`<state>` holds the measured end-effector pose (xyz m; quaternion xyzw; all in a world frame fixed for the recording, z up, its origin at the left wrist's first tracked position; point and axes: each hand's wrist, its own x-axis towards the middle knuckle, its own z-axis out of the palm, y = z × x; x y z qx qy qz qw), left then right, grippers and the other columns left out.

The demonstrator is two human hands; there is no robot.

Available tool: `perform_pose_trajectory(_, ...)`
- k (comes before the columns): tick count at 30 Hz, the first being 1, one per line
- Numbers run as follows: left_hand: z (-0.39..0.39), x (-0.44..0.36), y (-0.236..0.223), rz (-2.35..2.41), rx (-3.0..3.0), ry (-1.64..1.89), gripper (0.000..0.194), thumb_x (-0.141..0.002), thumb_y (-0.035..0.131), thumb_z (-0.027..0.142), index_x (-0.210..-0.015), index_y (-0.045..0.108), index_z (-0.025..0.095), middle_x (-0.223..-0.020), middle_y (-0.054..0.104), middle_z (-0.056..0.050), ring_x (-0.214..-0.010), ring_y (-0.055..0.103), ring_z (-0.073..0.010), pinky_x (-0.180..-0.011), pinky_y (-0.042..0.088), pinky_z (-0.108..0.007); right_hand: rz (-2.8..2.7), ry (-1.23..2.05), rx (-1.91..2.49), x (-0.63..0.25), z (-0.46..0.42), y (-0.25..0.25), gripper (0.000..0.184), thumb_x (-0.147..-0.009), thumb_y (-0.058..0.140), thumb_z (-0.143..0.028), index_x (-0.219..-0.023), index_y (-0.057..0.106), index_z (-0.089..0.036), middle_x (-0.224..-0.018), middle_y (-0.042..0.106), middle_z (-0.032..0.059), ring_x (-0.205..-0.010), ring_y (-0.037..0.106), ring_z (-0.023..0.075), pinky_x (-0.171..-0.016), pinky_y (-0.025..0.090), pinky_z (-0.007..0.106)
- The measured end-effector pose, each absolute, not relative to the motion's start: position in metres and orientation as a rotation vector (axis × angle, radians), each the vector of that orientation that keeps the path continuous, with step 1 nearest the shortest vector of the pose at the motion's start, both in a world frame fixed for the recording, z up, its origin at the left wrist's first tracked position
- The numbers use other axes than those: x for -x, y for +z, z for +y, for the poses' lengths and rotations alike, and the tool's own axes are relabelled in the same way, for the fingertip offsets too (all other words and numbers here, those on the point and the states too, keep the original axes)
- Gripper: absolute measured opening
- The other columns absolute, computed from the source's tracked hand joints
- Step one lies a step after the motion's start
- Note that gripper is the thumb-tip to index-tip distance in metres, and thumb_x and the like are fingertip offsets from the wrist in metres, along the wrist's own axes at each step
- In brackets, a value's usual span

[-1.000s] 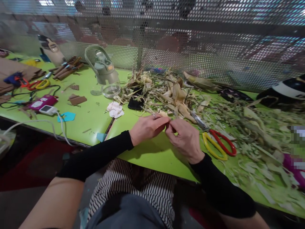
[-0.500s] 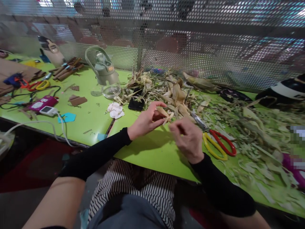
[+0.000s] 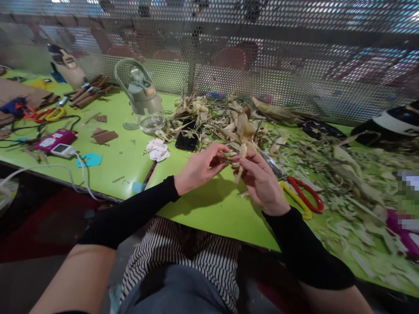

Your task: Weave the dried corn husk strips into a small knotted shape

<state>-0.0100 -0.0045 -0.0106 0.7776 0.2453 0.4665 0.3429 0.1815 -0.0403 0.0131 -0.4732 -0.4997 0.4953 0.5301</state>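
My left hand (image 3: 199, 168) and my right hand (image 3: 262, 183) meet above the green table (image 3: 209, 209), both pinching a pale dried husk strip (image 3: 241, 162) that hangs between the fingertips. Just behind them lies a heap of dried husks and stems (image 3: 229, 120). Scissors with one red and one yellow handle (image 3: 301, 196) lie on the table right of my right hand, partly behind it. A black phone (image 3: 187, 140) rests at the heap's near left edge.
A perforated metal screen (image 3: 262, 56) closes the far side. A clear bottle with a grey-green lid (image 3: 144, 100), crumpled white paper (image 3: 158, 150), brown card scraps (image 3: 104, 136), a pink device (image 3: 55, 140) with white cable, and husk trimmings (image 3: 360, 205) lie around.
Both hands rose from the table surface. My left hand lifted a husk piece, and my right hand came up and took hold of the strip with it.
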Motion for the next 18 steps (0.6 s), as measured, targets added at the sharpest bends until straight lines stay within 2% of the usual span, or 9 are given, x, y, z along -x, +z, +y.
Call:
perform_pose_trajectory(2, -0.005, 0.01, -0.009, 0.611, -2.141, 1.27, 0.024, -0.101, 0.064, 0.027, -0.121, 0.064, 0.015, -0.114, 0.077, -0.012, -0.1, 0.075, -0.0176, -0.089, 0.061, -0.031, -1.142, 1.231, 1.067, -0.181, -0.041, 0.015, 0.029, -0.078, 0.085, -0.044, -0.082, 0.061, -0.027, -0.089, 0.071, -0.0015, -0.074, 0.06, 0.0144, -0.064, 0.052, 0.026)
perform_pose_trajectory(4, -0.006, 0.009, -0.006, 0.601, -2.203, 1.32, 0.023, -0.1, 0.067, 0.031, -0.116, 0.07, 0.015, -0.11, 0.077, -0.011, -0.1, 0.073, -0.0166, -0.088, 0.059, -0.029, -1.126, 1.258, 1.037, -0.18, -0.041, 0.016, 0.03, -0.077, 0.086, -0.043, -0.081, 0.061, -0.027, -0.087, 0.068, -0.0018, -0.075, 0.061, 0.0145, -0.066, 0.053, 0.027)
perform_pose_trajectory(11, -0.015, 0.005, 0.003, 0.752, -1.936, 1.123, 0.038, -0.099, 0.064, 0.052, -0.102, 0.076, 0.016, -0.086, 0.073, -0.003, -0.069, 0.058, -0.0101, -0.065, 0.045, -0.023, -1.113, 1.277, 1.057, -0.179, -0.043, 0.015, 0.031, -0.077, 0.087, -0.046, -0.083, 0.063, -0.028, -0.073, 0.053, -0.0048, -0.06, 0.048, 0.0109, -0.055, 0.047, 0.024)
perform_pose_trajectory(15, -0.013, 0.007, 0.005, 0.831, -1.728, 1.001, 0.036, -0.097, 0.068, 0.049, -0.104, 0.073, 0.015, -0.074, 0.061, 0.003, -0.06, 0.046, -0.0073, -0.057, 0.035, -0.021, -1.16, 1.297, 1.066, -0.183, -0.043, 0.016, 0.029, -0.08, 0.085, -0.046, -0.088, 0.066, -0.027, -0.076, 0.056, -0.0044, -0.06, 0.05, 0.01, -0.057, 0.048, 0.024)
perform_pose_trajectory(18, -0.01, 0.01, 0.006, 0.779, -1.554, 0.888, 0.032, -0.098, 0.066, 0.043, -0.114, 0.072, 0.016, -0.07, 0.056, 0.006, -0.056, 0.045, -0.0059, -0.054, 0.035, -0.019, -1.32, 1.234, 1.088, -0.186, -0.042, 0.018, 0.031, -0.081, 0.086, -0.044, -0.102, 0.069, -0.027, -0.087, 0.063, -0.0019, -0.072, 0.058, 0.0125, -0.064, 0.052, 0.026)
